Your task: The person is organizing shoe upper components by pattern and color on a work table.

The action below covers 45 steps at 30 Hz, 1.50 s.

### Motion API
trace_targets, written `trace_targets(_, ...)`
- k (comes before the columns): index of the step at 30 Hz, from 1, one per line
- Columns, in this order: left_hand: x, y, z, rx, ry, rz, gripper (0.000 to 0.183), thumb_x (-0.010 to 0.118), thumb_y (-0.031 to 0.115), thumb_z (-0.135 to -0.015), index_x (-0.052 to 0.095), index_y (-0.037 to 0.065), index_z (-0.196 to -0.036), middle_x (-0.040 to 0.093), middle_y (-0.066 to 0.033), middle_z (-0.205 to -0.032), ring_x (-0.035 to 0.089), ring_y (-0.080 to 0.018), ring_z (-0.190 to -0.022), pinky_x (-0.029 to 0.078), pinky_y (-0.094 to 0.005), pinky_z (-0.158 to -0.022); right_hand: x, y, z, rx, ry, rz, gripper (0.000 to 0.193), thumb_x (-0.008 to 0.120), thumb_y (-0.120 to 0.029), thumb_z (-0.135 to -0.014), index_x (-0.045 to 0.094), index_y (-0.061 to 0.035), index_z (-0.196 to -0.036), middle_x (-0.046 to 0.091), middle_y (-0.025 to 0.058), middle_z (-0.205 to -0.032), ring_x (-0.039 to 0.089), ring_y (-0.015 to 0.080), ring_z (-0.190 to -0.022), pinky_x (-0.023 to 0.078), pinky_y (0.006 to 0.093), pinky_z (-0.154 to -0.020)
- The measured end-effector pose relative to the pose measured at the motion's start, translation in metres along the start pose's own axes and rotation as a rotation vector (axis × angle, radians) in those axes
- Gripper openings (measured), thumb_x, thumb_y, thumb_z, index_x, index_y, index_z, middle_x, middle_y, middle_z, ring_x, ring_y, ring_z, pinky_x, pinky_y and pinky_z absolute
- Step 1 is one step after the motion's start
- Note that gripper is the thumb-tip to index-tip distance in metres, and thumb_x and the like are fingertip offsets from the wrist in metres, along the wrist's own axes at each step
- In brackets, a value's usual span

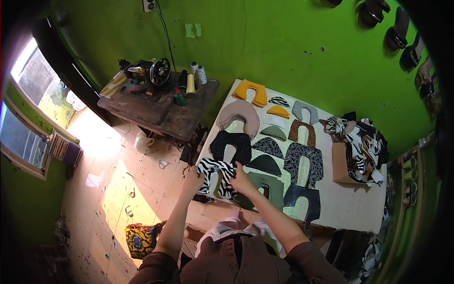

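A zebra-print U-shaped cut piece (216, 165) is stretched between my two hands at the near left corner of the table. My left hand (192, 182) grips its left side, fingers closed. On its other side my right hand (240, 181) pinches the edge. Just beyond lies a black textured U-shaped piece (218, 144). To the right of my right hand rests an olive-green U-shaped piece (275, 189), partly covered by my forearm. A black half-moon piece (265, 164) sits farther in, beside a grey patterned U-shaped piece (292, 158).
More cut pieces lie in rows on the pale table (347, 208), including a yellow U-shaped piece (243, 88). A cardboard box (341, 163) overflows with scraps at right. A sewing machine (142, 71) and thread cones (202, 75) stand on a wooden table at left. Sandals (396, 35) hang on the wall.
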<state>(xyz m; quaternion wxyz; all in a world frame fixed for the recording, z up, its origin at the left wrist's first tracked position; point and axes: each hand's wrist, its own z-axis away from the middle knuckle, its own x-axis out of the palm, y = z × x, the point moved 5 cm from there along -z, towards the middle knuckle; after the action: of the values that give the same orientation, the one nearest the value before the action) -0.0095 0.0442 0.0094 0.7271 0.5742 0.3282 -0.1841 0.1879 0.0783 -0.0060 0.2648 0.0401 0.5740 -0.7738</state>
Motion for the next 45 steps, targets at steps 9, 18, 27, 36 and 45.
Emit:
trace_targets(9, 0.023, -0.001, 0.008, 0.022, -0.024, -0.148, 0.050, 0.054, 0.018, -0.079, 0.039, -0.004, -0.121, 0.048, -0.0274, -0.111, 0.051, -0.0417, -0.100, 0.043, -0.0443, -0.084, 0.009, 0.001, 0.010, -0.244, 0.144, 0.449, 0.058, 0.056, -0.005, -0.075, 0.033, 0.0050, -0.127, 0.053, 0.0242, -0.104, 0.056, 0.0312, -0.091, 0.047, 0.0386, -0.078)
trace_targets(18, 0.023, 0.011, 0.018, 0.083, 0.047, -0.379, 0.084, 0.067, 0.031, -0.072, 0.022, -0.003, -0.135, 0.040, -0.0241, -0.118, 0.044, -0.0387, -0.103, 0.042, -0.0417, -0.087, 0.006, -0.041, 0.029, -0.276, 0.100, 0.785, 0.056, 0.059, -0.009, -0.073, 0.039, 0.0056, -0.123, 0.046, 0.0205, -0.114, 0.048, 0.0332, -0.104, 0.050, 0.0363, -0.076)
trace_targets(27, 0.024, 0.009, 0.012, 0.085, 0.071, -0.529, 0.087, 0.069, 0.023, -0.064, 0.024, 0.000, -0.135, 0.044, -0.0206, -0.114, 0.049, -0.0347, -0.097, 0.047, -0.0396, -0.079, 0.035, -0.019, 0.034, -0.173, 0.104, 0.710, 0.070, 0.062, -0.022, -0.075, 0.028, 0.0019, -0.131, 0.030, 0.0316, -0.124, 0.049, 0.0434, -0.099, 0.050, 0.0447, -0.075)
trace_targets(36, 0.029, 0.018, 0.022, 0.140, 0.039, -0.606, 0.082, 0.068, 0.024, -0.067, 0.026, 0.001, -0.134, 0.046, -0.0168, -0.112, 0.050, -0.0330, -0.097, 0.049, -0.0389, -0.076, 0.042, -0.012, 0.028, -0.038, 0.121, 0.746, 0.076, 0.066, -0.024, -0.074, 0.025, 0.0019, -0.132, 0.037, 0.0313, -0.118, 0.051, 0.0410, -0.099, 0.052, 0.0414, -0.073)
trace_targets(45, 0.039, 0.002, 0.018, 0.244, 0.130, -0.614, 0.070, 0.063, 0.026, -0.072, 0.034, -0.005, -0.129, 0.042, -0.0202, -0.122, 0.046, -0.0343, -0.104, 0.044, -0.0430, -0.083, 0.055, -0.006, 0.019, 0.031, 0.183, 0.927, 0.048, 0.047, -0.012, -0.083, 0.038, 0.0090, -0.125, 0.037, 0.0341, -0.127, 0.053, 0.0340, -0.101, 0.054, 0.0343, -0.070)
